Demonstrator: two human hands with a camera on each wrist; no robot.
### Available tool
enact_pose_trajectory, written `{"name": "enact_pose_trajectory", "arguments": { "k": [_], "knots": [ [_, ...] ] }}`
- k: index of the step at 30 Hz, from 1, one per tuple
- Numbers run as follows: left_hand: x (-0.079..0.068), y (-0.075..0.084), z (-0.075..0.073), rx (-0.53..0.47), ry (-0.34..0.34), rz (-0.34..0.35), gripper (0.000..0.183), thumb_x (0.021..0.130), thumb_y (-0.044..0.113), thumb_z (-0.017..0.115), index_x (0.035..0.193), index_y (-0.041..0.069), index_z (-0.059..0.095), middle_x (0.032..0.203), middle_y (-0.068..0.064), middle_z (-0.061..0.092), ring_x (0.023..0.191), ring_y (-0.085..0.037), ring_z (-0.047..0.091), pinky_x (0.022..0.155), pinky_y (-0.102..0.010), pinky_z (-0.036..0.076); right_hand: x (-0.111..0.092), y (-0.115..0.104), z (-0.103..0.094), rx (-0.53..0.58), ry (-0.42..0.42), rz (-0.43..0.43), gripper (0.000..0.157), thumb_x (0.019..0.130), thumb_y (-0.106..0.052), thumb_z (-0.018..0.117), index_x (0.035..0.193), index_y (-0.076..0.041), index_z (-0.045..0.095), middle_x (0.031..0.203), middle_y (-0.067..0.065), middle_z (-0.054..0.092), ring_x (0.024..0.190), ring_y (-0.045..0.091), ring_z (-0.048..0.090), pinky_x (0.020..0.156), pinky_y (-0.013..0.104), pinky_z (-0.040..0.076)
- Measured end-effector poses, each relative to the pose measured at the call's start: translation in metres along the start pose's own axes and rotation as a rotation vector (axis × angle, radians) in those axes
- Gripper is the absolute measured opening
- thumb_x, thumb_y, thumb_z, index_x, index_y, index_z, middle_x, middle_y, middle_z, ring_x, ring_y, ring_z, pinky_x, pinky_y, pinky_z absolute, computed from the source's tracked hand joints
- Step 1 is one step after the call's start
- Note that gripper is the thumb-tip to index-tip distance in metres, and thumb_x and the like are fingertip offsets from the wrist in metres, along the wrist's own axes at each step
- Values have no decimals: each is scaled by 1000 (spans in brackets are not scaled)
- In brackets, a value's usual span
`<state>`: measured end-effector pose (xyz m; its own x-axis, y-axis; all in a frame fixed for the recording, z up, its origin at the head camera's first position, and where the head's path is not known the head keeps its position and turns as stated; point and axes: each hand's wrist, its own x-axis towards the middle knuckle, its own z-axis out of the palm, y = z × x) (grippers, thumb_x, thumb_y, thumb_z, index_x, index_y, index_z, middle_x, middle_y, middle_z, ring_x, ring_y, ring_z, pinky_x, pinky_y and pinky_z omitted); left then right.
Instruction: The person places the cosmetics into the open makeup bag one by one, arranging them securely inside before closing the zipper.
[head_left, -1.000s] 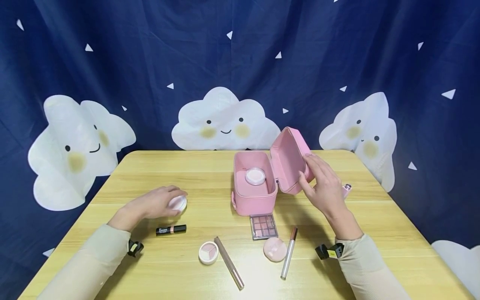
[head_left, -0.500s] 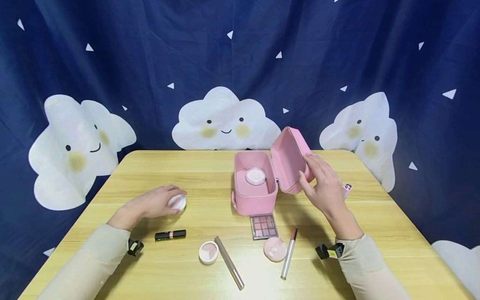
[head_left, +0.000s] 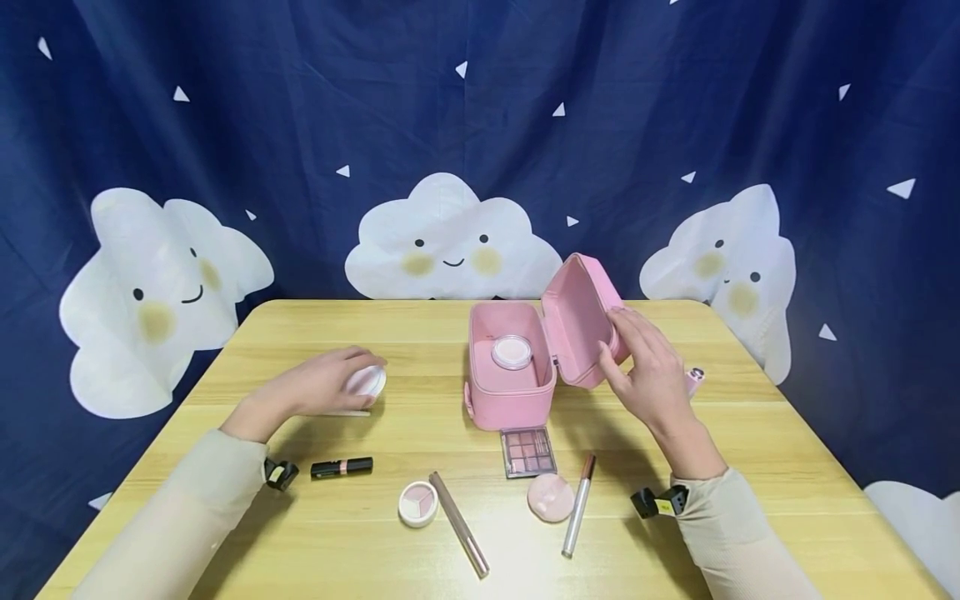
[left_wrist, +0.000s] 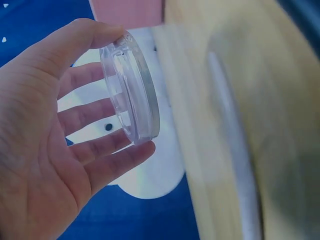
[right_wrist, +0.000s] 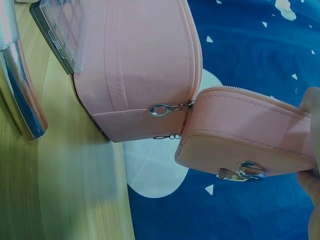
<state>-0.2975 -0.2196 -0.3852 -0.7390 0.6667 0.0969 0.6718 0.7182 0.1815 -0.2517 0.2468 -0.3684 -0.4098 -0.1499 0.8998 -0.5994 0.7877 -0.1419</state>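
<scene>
My left hand [head_left: 324,383] holds a round, clear-rimmed compact [head_left: 366,382] above the table. In the left wrist view the compact [left_wrist: 131,90] is on edge, pinched between thumb and fingertips. Below that hand lies a thin white stick [left_wrist: 235,145], mostly covered in the head view. My right hand [head_left: 647,367] grips the raised lid [head_left: 581,325] of a pink makeup case [head_left: 513,408], thumb at its inner edge and fingers outside. Another round compact [head_left: 512,352] lies inside the case. From the right wrist the lid's outside [right_wrist: 245,135] shows, with only the fingers' edge in view.
An eyeshadow palette [head_left: 528,452] sits against the case's front. Nearer lie a pink puff [head_left: 551,498], a silver tube with a brown cap [head_left: 578,507], a long rose-gold tube [head_left: 459,525], a three-colour pan [head_left: 417,504] and a black lipstick [head_left: 341,467]. A pink item [head_left: 694,381] lies behind the right hand.
My left hand has lifted the compact off the table and shifted slightly up and right, uncovering part of the white stick. The right hand stays on the lid.
</scene>
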Motion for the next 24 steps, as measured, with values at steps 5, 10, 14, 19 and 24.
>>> {"name": "enact_pose_trajectory", "arguments": {
  "k": [5, 10, 14, 19, 24],
  "knots": [
    [9, 7, -8, -2, 1, 14, 58, 86, 34, 74, 136, 10, 56, 132, -15, 55, 119, -36, 53, 100, -53, 43, 0, 1, 0, -6, -5, -5, 44, 85, -25, 58, 122, -3, 67, 122, 15, 65, 113, 36, 60, 92, 56, 49],
    [16, 8, -8, -7, -23, 4, 58, 86, 35, 73, 137, 11, 55, 131, -14, 55, 115, -35, 55, 96, -53, 45, 0, 1, 0, -7, -5, -11, 44, 85, -25, 59, 123, -3, 66, 123, 15, 65, 114, 36, 60, 92, 56, 49],
    [21, -6, 1, -25, -49, -36, 59, 86, 32, 73, 136, 7, 55, 130, -17, 56, 112, -35, 57, 94, -53, 47, 0, 1, 0, 1, -2, -6, 44, 85, -25, 59, 122, -3, 66, 123, 15, 65, 114, 35, 60, 92, 56, 49],
    [28, -36, 18, -18, -38, -138, 59, 87, 32, 72, 136, 4, 54, 130, -22, 54, 112, -38, 56, 93, -52, 47, 1, 1, 0, 5, 3, -7, 44, 84, -24, 59, 122, -3, 66, 123, 15, 65, 114, 36, 60, 91, 57, 49],
    [34, -54, 28, -5, -25, -206, 61, 87, 32, 72, 137, 3, 52, 131, -24, 53, 116, -42, 53, 97, -55, 43, -1, 1, 0, 10, 1, -9, 44, 84, -23, 59, 123, -4, 66, 122, 14, 65, 114, 36, 60, 91, 58, 49]
  ]
}}
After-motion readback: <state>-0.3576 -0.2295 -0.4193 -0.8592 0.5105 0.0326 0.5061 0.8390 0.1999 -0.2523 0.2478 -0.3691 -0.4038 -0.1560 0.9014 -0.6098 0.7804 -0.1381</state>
